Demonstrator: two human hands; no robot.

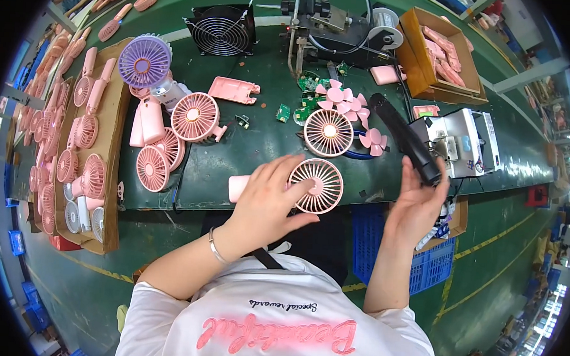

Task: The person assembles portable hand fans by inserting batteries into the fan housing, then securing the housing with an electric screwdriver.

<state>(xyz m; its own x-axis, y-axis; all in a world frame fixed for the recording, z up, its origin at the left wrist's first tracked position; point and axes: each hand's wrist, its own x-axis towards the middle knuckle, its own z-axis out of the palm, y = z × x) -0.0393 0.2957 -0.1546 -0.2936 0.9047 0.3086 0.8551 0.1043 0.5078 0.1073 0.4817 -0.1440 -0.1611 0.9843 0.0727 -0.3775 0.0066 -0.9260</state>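
Observation:
Near the front edge of the table, my left hand (pixel 265 193) lies over a pink handheld fan (pixel 325 203), its fingers bent round the neck. The fan's round grille shows to the right of the hand and the handle end to the left; the middle is covered. My right hand (pixel 415 207) is palm up, with fingers and thumb on either side of the lower end of a black electric screwdriver (pixel 403 136). That tool slants from far left to near right. Just beyond the held fan sits a round pink fan grille (pixel 328 132), beside loose pink fan blades (pixel 344 102).
Left are several pink fans (pixel 153 168), a purple fan (pixel 144 62) and a cardboard tray (pixel 107 188) of fans. Green circuit boards (pixel 283 113) lie mid-table. Behind stand a black cooling fan (pixel 223 30), a wire spool (pixel 386 28) and a parts box (pixel 419 82); a white-silver device (pixel 461 145) is right.

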